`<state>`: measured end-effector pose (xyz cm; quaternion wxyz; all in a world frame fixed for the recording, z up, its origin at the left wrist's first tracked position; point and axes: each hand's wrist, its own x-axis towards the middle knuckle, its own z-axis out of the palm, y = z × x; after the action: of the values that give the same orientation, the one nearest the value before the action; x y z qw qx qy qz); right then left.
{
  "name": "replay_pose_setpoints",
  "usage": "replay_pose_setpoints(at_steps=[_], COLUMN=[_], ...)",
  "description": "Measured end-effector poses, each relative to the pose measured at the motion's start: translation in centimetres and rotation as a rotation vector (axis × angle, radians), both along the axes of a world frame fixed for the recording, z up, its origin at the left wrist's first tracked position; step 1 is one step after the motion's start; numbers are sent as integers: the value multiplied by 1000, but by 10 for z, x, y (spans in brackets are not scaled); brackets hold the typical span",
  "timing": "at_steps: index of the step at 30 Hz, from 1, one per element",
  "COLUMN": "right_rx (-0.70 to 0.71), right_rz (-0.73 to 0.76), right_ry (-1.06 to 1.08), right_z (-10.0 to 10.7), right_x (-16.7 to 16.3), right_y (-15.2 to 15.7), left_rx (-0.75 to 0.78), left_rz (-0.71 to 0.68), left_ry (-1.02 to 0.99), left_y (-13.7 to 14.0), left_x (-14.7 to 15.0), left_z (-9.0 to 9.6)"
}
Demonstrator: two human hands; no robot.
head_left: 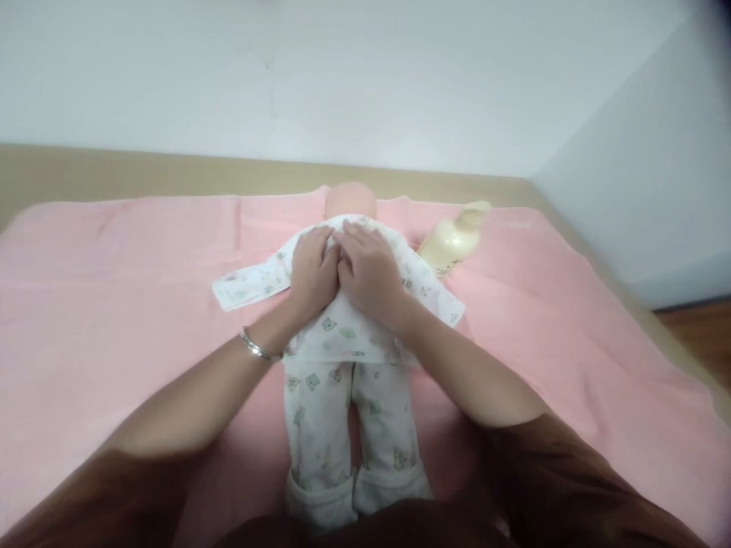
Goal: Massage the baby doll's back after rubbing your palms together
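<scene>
A baby doll (350, 199) lies stretched out with its bald head away from me. It wears a white printed top (349, 335) and matching trousers (320, 426) with turned-up cuffs. My left hand (314, 266) rests flat on the upper part of the top, left of the middle. Beside it my right hand (368, 266) also lies flat on the cloth, and the two thumbs meet. Both hands are open, with nothing in them. The sleeves spread out to either side. Which way the doll's face points is hidden from me.
A pale yellow pump bottle (454, 240) lies tilted by the doll's right-side sleeve. Beneath everything is a pink sheet (142, 320) on a tan surface (114, 167). White walls (343, 84) stand behind and to the right. A bit of wooden floor (700, 327) shows at far right.
</scene>
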<state>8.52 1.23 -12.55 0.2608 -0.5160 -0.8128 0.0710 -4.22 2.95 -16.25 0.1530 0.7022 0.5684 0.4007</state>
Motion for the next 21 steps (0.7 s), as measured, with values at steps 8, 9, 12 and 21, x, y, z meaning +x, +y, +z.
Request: replay_pose_setpoints(at_steps=[8, 9, 12, 21], right_rx=[-99, -126, -123, 284], right_rz=[61, 53, -45, -289], right_ry=[-208, -229, -167, 122], right_z=[22, 30, 52, 72], right_x=[2, 6, 23, 104], right_y=[-10, -11, -8, 30], left_rx=[-70, -84, -115, -143], left_rz=[51, 64, 86, 99], left_ry=[-52, -43, -29, -20], left_y=[-1, -2, -2, -4], left_x=[1, 1, 1, 2], left_z=[3, 3, 2, 6])
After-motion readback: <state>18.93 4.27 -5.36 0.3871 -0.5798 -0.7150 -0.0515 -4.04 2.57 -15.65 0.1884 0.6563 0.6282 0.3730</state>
